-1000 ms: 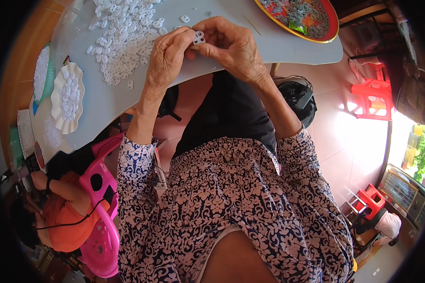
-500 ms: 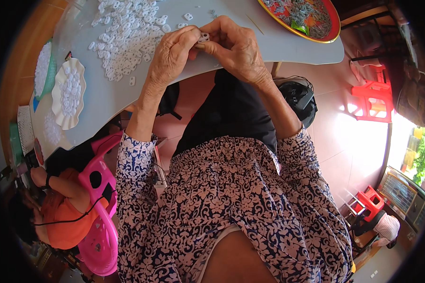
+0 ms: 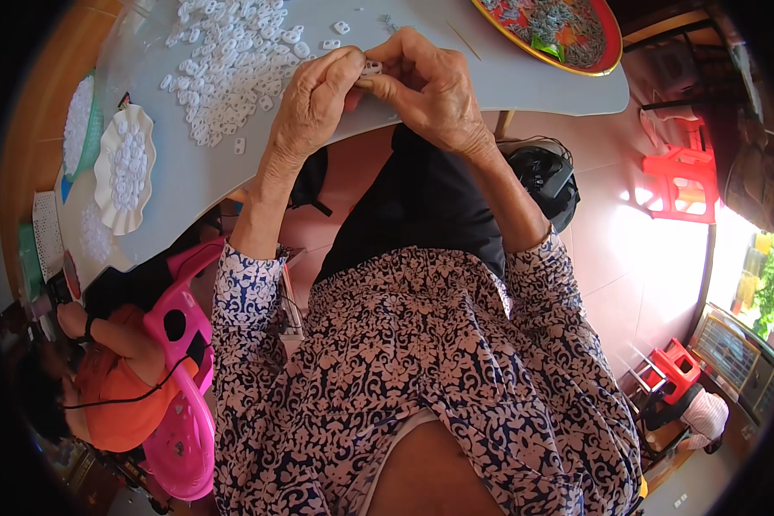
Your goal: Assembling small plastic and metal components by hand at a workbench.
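Observation:
My left hand (image 3: 312,101) and my right hand (image 3: 439,95) meet above the table's near edge. Between their fingertips is a small white plastic piece (image 3: 372,68) with holes in it, partly covered by the fingers. Both hands are closed in a pinch on it. To the left of my hands spreads a large pile of similar white plastic pieces (image 3: 224,82). A few of these lie loose, one of them, a white piece (image 3: 240,146), at the pile's near side.
A cream scalloped dish (image 3: 105,185) and a green basket (image 3: 93,138) hold white pieces at the left. A red tray (image 3: 537,58) with small grey parts sits far right, near a thin stick (image 3: 464,40). A person (image 3: 129,387) sits left by a pink chair (image 3: 185,430); red stools (image 3: 684,176) stand right.
My hands stay almost in place around the white piece, with only slight finger movement. The person at the left has shifted a little.

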